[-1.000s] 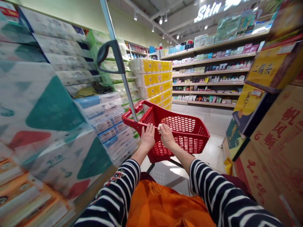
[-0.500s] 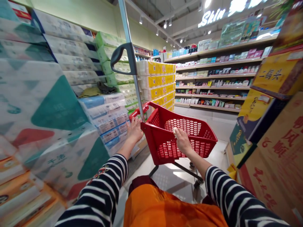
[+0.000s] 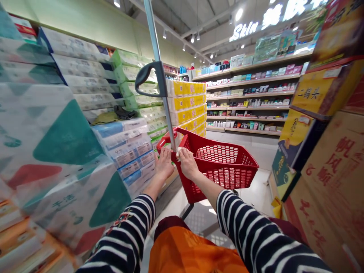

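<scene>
A red plastic shopping cart (image 3: 224, 165) with perforated sides stands in front of me. My right hand (image 3: 187, 163) is closed on a white cloth (image 3: 179, 151) and presses it on the cart's rim near the handle corner. Just left of it, my left hand (image 3: 165, 163) rests at the cart's handle end, its fingers bent over the edge; their tips are partly hidden. A metal pole (image 3: 168, 121) with a grey loop grip (image 3: 148, 79) rises at that corner, between and beyond my hands.
Stacked tissue packs (image 3: 65, 140) line the left side. Yellow and white packs (image 3: 187, 101) stand behind the cart. Cardboard cartons (image 3: 338, 159) form the right side. Shelves of small products (image 3: 250, 93) are at the back.
My right hand has moved left along the cart's rim with the white cloth and is now beside my left hand. The view has shifted slightly.
</scene>
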`<state>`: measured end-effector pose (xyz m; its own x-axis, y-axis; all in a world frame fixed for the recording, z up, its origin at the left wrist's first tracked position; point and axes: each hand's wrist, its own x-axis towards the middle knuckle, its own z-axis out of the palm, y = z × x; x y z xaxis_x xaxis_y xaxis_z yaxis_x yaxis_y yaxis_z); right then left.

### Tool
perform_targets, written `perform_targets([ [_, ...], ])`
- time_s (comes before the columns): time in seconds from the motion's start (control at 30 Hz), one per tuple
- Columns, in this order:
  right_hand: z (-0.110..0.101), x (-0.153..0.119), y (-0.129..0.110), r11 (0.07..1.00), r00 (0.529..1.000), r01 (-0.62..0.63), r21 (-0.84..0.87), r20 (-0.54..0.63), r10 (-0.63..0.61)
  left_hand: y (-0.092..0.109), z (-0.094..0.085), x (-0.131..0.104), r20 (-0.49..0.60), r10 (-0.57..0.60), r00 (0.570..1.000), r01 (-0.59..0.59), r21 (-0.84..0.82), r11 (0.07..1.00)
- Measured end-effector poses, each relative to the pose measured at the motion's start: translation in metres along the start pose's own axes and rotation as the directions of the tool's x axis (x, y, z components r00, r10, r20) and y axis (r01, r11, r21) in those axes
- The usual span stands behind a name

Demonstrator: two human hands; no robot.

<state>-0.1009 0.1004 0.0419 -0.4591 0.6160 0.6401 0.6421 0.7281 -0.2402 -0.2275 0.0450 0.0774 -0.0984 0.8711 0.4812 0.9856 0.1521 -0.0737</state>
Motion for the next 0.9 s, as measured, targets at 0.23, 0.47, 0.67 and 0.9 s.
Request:
perform_targets([
  [0.23,-0.021,-0.048,0.063,0.981,0.987,-0.162,-0.109,-0.006,0.163,0.023,0.009,-0.013,-0.139,-0.010,0.990,-0.001,-0.078,0.997],
  [0.47,-0.019,-0.046,0.043,0.992,0.996,-0.092,-0.087,-0.007,0.092,0.071,0.020,-0.020,-0.038,0.165,0.986,-0.167,-0.080,0.983],
  [0.67,-0.043,-0.089,0.109,0.971,0.977,-0.212,-0.114,-0.029,0.210,0.069,0.023,-0.019,-0.044,0.160,0.986,-0.164,-0.086,0.983],
  [0.9,-0.027,-0.080,0.104,0.983,0.975,-0.125,0.135,-0.166,0.146,0.128,0.013,-0.016,-0.164,0.305,0.938,-0.343,-0.316,0.885],
])
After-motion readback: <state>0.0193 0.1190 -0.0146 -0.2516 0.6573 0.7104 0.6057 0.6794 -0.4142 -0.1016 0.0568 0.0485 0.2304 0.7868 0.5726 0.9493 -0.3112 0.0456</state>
